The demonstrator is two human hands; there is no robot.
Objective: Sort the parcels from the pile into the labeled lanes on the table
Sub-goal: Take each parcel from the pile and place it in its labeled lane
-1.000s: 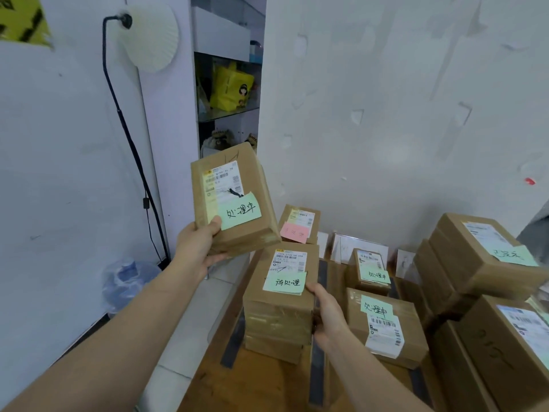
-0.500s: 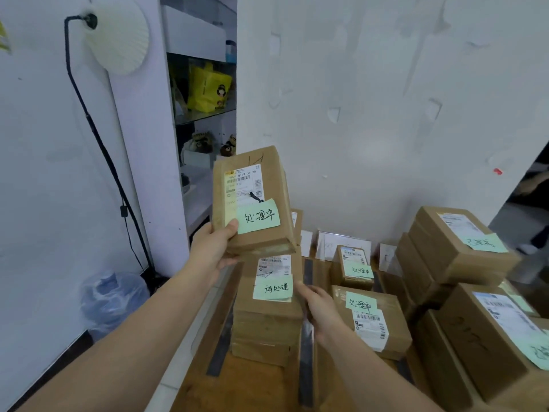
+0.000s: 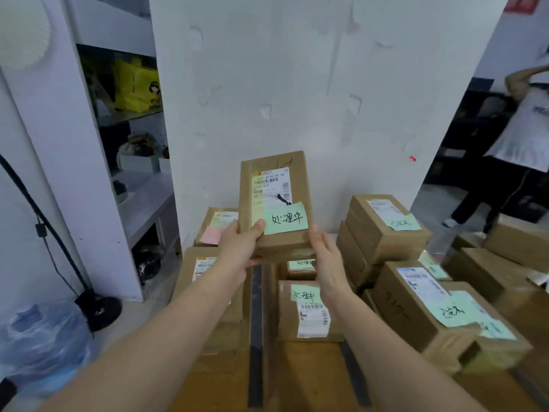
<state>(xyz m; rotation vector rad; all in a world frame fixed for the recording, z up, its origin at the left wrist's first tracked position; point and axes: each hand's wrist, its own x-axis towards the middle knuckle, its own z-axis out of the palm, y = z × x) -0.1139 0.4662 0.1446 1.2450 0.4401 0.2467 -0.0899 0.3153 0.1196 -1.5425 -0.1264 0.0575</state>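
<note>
I hold a brown cardboard parcel [image 3: 274, 185] with a white shipping label and a green handwritten note, lifted above the table's middle lane. My left hand [image 3: 242, 243] grips its lower left corner, thumb on top. My right hand [image 3: 323, 252] touches its lower right edge with fingers together. Below it lie two parcels with green notes [image 3: 309, 310]. A stack of parcels [image 3: 208, 295] fills the left lane, with a pink-noted parcel [image 3: 217, 226] behind it. Black tape strips [image 3: 256, 337] mark lanes on the wooden table [image 3: 303, 379].
More green-noted parcels are stacked at the right [image 3: 386, 227] and front right [image 3: 439, 316]. A white wall stands behind the table. A shelf, a lamp stand [image 3: 98, 310] and a water jug [image 3: 41, 343] are at the left. A person [image 3: 520, 138] stands at the far right.
The held parcel has moved right, from over the left stack to above the middle lane. My right hand left the left stack's side and came up to the parcel's right edge.
</note>
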